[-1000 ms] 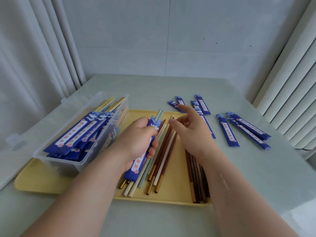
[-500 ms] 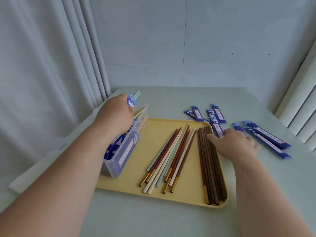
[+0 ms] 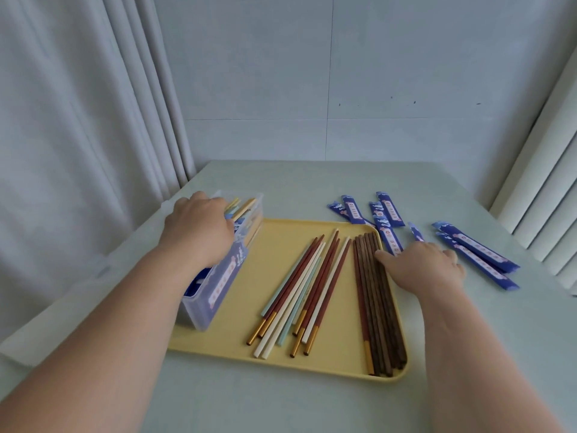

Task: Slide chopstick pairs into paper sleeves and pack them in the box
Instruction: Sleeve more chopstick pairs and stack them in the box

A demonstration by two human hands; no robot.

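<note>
A clear plastic box stands on the left of the yellow tray and holds several blue-sleeved chopstick pairs. My left hand is down in the box's far end, curled around a sleeved pair whose mint tips poke out past the fingers. Loose red, cream and mint chopsticks lie in the tray's middle, and dark brown ones lie along its right side. My right hand rests flat, fingers apart, at the tray's right edge on top of an empty blue sleeve.
More empty blue sleeves lie on the table beyond the tray and to the right. The box's clear lid lies at the left. A curtain hangs on the left and blinds on the right.
My left hand carried the sleeved pair from above the tray leftward and down into the box. My right hand moved off the loose chopsticks to the sleeves at the tray's right edge.
</note>
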